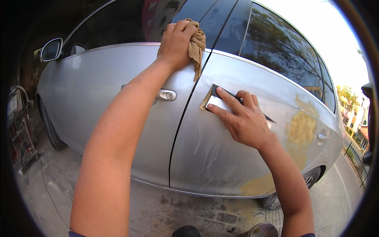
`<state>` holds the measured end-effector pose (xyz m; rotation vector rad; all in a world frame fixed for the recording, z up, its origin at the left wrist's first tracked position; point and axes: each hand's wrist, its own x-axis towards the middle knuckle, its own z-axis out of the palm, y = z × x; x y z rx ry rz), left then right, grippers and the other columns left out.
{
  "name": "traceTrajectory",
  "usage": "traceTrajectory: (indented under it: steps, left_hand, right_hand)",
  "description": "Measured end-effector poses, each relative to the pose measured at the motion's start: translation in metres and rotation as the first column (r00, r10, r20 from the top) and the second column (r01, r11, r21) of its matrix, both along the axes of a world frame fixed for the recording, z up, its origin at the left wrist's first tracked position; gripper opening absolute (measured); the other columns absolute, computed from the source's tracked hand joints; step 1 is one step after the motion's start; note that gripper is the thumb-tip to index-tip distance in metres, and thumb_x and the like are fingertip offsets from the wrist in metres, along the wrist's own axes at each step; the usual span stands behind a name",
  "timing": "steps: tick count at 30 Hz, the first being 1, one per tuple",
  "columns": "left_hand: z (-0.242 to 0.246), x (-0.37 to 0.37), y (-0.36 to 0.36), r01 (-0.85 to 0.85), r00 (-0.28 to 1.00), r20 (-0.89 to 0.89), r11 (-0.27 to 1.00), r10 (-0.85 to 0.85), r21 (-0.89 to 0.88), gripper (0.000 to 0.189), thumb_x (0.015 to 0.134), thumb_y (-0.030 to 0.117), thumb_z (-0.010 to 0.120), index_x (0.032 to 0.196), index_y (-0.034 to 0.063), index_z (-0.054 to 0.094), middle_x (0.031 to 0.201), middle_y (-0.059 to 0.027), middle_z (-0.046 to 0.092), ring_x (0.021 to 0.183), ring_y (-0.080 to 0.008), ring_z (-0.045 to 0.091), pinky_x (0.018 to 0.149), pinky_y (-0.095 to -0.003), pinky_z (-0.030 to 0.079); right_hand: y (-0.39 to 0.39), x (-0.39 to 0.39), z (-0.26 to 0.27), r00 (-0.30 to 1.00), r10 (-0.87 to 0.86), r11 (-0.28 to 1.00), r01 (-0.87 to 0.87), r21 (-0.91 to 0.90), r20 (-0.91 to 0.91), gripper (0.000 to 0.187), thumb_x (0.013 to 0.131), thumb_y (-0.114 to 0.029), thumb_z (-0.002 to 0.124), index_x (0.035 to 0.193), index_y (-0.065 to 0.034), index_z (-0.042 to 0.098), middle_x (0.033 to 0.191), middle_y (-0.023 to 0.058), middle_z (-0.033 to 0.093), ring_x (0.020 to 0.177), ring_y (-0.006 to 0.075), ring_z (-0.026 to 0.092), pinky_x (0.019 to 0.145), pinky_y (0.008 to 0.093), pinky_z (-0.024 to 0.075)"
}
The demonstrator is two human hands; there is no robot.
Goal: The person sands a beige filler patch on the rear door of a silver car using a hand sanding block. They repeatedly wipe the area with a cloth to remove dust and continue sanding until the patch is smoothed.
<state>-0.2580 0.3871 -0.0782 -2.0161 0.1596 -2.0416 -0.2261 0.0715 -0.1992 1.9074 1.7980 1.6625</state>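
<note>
Beside the gap between the silver car's two doors, my left hand (pixel 179 44) grips a crumpled brown cloth (pixel 197 44) at the window's lower edge. My right hand (pixel 245 118) holds a sanding block (pixel 219 102) flat against the rear door (pixel 225 154). Yellowish sandpaper (pixel 203 104) sticks out past the block's left end. To the right of this hand, a patch of yellow filler (pixel 302 130) covers part of the door, and more filler (pixel 259 185) shows low down. Whitish streaks run down the panel below the block.
The front door handle (pixel 166 95) is partly behind my left forearm. A side mirror (pixel 51 49) juts out at far left, above a cluttered wheeled rack (pixel 22 130). A cable (pixel 50 189) crosses the floor. A round container (pixel 263 230) stands near my right forearm.
</note>
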Motion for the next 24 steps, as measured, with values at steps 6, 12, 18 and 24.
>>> traceTrajectory:
  steps: [6, 12, 18, 24]
  left_hand:
    - [0.001, 0.001, 0.002, 0.018, 1.0, 0.0, 0.999, -0.018, 0.033, 0.053, 0.094, 0.026, 0.092, 0.143, 0.02, 0.074, 0.157, -0.0096, 0.065, 0.146, -0.0415, 0.058, 0.125, -0.0514, 0.051]
    - [0.001, 0.0, -0.002, -0.033, 0.999, 0.015, 0.999, 0.033, 0.003, 0.049, 0.098, 0.029, 0.09, 0.143, 0.0194, 0.077, 0.158, -0.0102, 0.068, 0.146, -0.0419, 0.061, 0.126, -0.0502, 0.052]
    - [0.002, -0.005, -0.007, 0.107, 0.991, 0.075, 0.99, -0.114, 0.09, 0.027, 0.097, 0.023, 0.081, 0.121, 0.012, 0.076, 0.137, -0.0148, 0.072, 0.124, -0.042, 0.067, 0.11, -0.0515, 0.056]
    - [0.002, -0.007, -0.011, 0.086, 0.992, 0.088, 0.992, -0.094, 0.088, 0.027, 0.097, 0.024, 0.081, 0.121, 0.0124, 0.076, 0.138, -0.0139, 0.072, 0.124, -0.0419, 0.067, 0.11, -0.0514, 0.056]
  right_hand:
    - [0.0, 0.011, 0.014, 0.996, 0.094, 0.996, -0.094, -0.002, 0.006, 0.049, 0.109, -0.017, 0.077, 0.154, -0.0339, 0.08, 0.175, 0.0057, 0.062, 0.126, 0.0343, 0.06, 0.112, 0.045, 0.0518]
    - [-0.002, 0.022, 0.009, 0.995, 0.027, 0.999, -0.031, 0.037, 0.101, 0.048, 0.108, -0.018, 0.079, 0.152, -0.0345, 0.081, 0.173, 0.0044, 0.064, 0.127, 0.035, 0.061, 0.11, 0.045, 0.0525]
    - [0.024, 0.01, -0.045, 0.998, 0.051, 0.989, -0.056, 0.133, 0.041, 0.061, 0.103, -0.012, 0.08, 0.159, -0.0349, 0.076, 0.179, 0.0055, 0.058, 0.127, 0.0358, 0.057, 0.111, 0.0475, 0.0514]
    - [0.02, -0.021, -0.127, 0.982, 0.148, 0.982, -0.132, -0.138, 0.118, 0.053, 0.103, -0.016, 0.074, 0.155, -0.0281, 0.08, 0.183, 0.0033, 0.053, 0.129, 0.0337, 0.055, 0.111, 0.0461, 0.0485]
